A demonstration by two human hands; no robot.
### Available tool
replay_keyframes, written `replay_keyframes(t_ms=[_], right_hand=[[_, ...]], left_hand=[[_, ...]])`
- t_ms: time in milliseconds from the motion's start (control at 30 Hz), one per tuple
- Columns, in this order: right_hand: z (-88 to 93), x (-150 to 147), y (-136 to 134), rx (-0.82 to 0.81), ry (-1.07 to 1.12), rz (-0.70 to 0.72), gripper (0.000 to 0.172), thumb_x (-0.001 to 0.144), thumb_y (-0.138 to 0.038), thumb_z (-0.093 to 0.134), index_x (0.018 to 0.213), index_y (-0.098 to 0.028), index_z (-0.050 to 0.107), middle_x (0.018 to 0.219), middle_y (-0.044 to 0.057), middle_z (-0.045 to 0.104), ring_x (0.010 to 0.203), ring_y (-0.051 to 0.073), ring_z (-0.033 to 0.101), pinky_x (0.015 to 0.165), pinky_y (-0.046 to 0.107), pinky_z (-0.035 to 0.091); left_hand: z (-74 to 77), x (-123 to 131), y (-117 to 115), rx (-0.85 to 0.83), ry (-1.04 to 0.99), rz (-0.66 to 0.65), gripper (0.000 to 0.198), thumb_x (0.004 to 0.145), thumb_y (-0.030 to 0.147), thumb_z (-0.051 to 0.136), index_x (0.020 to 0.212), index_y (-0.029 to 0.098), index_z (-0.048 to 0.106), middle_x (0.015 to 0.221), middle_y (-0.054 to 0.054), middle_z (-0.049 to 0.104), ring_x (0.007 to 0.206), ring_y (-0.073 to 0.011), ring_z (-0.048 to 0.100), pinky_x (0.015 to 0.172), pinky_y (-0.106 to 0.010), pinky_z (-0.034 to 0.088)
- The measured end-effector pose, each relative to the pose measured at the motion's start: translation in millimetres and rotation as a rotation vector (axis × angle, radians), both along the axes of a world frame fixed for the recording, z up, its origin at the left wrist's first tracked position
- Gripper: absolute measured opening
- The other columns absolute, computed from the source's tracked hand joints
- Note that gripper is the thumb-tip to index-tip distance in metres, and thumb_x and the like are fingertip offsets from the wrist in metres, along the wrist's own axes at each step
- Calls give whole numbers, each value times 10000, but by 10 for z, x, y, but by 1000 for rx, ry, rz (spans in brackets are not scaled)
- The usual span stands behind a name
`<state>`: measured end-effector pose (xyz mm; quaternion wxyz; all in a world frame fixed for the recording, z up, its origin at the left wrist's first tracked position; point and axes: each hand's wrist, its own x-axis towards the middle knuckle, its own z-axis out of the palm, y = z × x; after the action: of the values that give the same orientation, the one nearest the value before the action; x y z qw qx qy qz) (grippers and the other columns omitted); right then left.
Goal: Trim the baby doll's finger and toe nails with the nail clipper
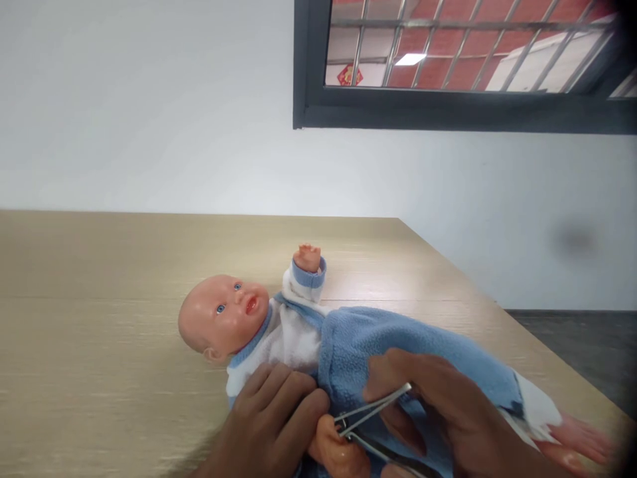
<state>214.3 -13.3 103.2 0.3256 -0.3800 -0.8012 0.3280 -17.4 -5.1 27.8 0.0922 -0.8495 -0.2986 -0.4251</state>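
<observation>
1. One big wooden table [89, 345].
2. Doll [371, 332] in blue and white, lying face up on it.
3. Right hand [448, 398], pinching metal clippers [372, 413].
4. Left hand [276, 415] – fingers bunched together, curled round the doll's near arm.
5. Doll's near hand [343, 455] – clipper tip right up at it, lol.

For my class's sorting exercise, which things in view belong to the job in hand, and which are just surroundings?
Job in hand:
metal clippers
doll
doll's hand, at the clippers' head
table beneath the doll

Surroundings:
barred window
red decoration beyond it
wall
floor
</observation>
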Motion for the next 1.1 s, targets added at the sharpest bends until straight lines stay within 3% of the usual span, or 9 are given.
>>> replay_keyframes(t_ms=[67, 167, 267, 400, 567, 667, 967, 1100], right_hand=[[124, -15, 90, -63, -10, 69, 315, 916, -577, 721, 915, -279, 617, 729, -34, 572, 630, 132, 535, 539, 224, 448], [219, -6, 172, -123, 18, 152, 248, 980, -495, 677, 919, -261, 625, 722, -55, 550, 611, 96, 497, 559, 184, 443], [217, 6, 159, -157, 22, 146, 231, 977, -466, 678, 915, -249, 628, 740, -44, 558, 646, 106, 521, 573, 184, 448], [195, -13, 86, -223, 10, 59, 357, 898, -585, 742, 860, -249, 626, 728, -35, 544, 655, 128, 499, 538, 196, 416], [186, -54, 95, -191, 20, 21, 433, 892, -673, 704, 861, -249, 624, 731, -30, 533, 664, 138, 481, 558, 215, 414], [185, -44, 142, -205, 18, 89, 464, 888, -692, 704, 850, -239, 615, 723, -33, 524, 653, 132, 474, 564, 214, 428], [243, -39, 157, -92, 12, 103, 360, 986, -551, 654, 820, -234, 606, 666, -44, 528, 595, 104, 482, 547, 196, 419], [197, -31, 146, -64, 5, 70, 407, 915, -616, 715, 812, -240, 599, 668, -37, 535, 583, 115, 483, 513, 206, 422]], left_hand=[[-1, 5, 2, 5, -2, -3, 375, 1132, 235, 265, 979, 151, 597, 794, -35, 657, 693, -176, 540, 675, -319, 400], [9, 9, 8, 13, -1, 9, 374, 1133, 238, 273, 962, 158, 596, 783, -30, 654, 687, -173, 543, 670, -316, 407], [19, 2, 8, 1, 9, 4, 367, 1130, 229, 279, 966, 158, 600, 784, -31, 656, 687, -173, 556, 670, -317, 421], [18, -12, 2, 2, 5, 4, 385, 1130, 219, 252, 980, 156, 601, 796, -34, 665, 699, -176, 569, 676, -324, 430], [16, -7, -10, 15, 0, 18, 366, 1129, 210, 270, 980, 156, 600, 808, -31, 671, 702, -173, 560, 670, -320, 421], [17, -5, -21, 11, 1, 15, 370, 1133, 225, 274, 974, 158, 601, 794, -31, 669, 696, -174, 562, 663, -323, 422], [27, -3, -1, 42, -8, 20, 357, 1129, 212, 283, 961, 159, 594, 784, -37, 680, 684, -167, 600, 647, -322, 450], [29, 5, -5, 23, -5, 26, 360, 1128, 219, 279, 970, 162, 597, 779, -35, 677, 678, -171, 589, 648, -321, 451]])
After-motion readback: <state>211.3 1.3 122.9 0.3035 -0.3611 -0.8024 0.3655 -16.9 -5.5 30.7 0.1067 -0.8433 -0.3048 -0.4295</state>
